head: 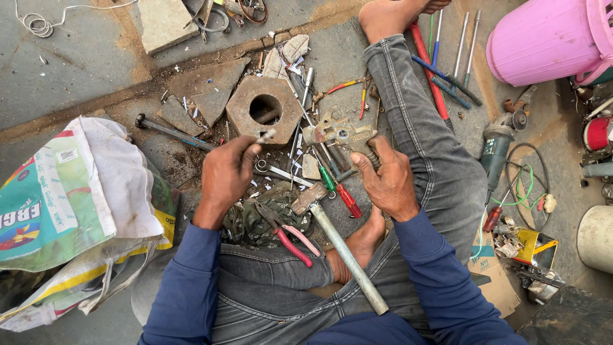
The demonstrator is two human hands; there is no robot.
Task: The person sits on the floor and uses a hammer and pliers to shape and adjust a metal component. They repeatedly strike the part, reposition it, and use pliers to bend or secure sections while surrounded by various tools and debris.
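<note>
Concrete floor [76,70] strewn with tools, left hand [225,177] grip pinching small metal piece [265,135], right hand [387,182] grip clasping metal tool [338,133].

The left hand [227,172] pinches a small metal piece [265,135] at its fingertips, just below a hexagonal block [246,115]. The right hand [387,179] grips a metal tool [338,132] beyond its fingers. Between the hands lie screwdrivers [338,191]; nearer the body, a hammer [338,246] and pliers [287,237].
</note>
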